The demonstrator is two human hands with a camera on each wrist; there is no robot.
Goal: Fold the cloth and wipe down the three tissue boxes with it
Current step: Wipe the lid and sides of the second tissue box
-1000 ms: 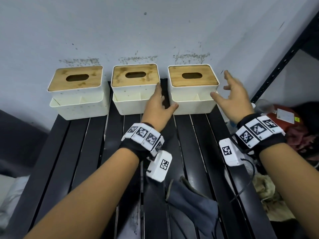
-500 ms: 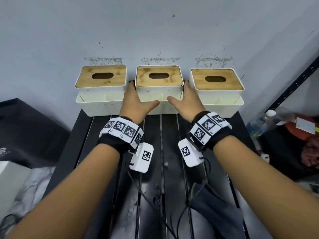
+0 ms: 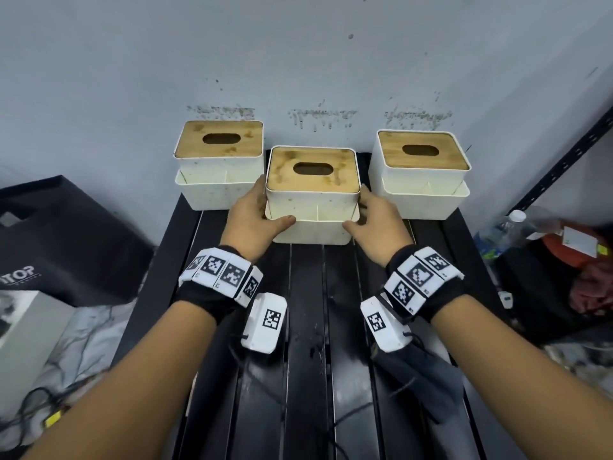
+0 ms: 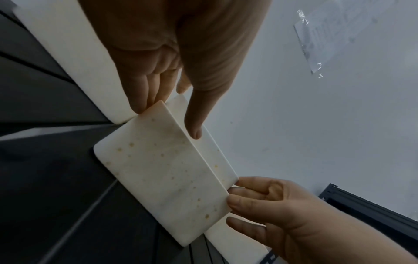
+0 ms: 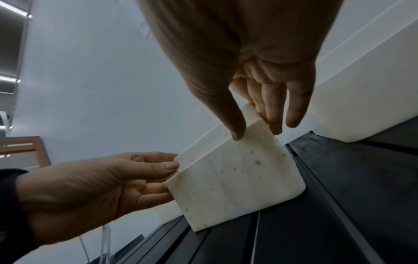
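Three white tissue boxes with wooden lids stand at the back of a black slatted table [image 3: 305, 327]. The left box [image 3: 219, 154] and right box [image 3: 421, 161] sit against the wall. The middle box [image 3: 313, 180] is forward of them, its front speckled with yellowish spots [image 4: 162, 171] [image 5: 235, 182]. My left hand [image 3: 255, 214] [image 4: 169, 119] grips its left front corner, thumb on the front rim. My right hand [image 3: 378, 217] [image 5: 256, 132] grips the right front corner likewise. A dark grey cloth [image 3: 421, 370] lies crumpled on the table under my right forearm.
A black bag [image 3: 66, 240] stands left of the table, with cables on the floor below it. To the right are a plastic bottle [image 3: 507, 227], red items and a black shelf upright [image 3: 564, 167]. The grey wall is right behind the boxes.
Both hands shifted from the right box to the middle box and took hold of it. The middle box has come forward out of the row toward me.
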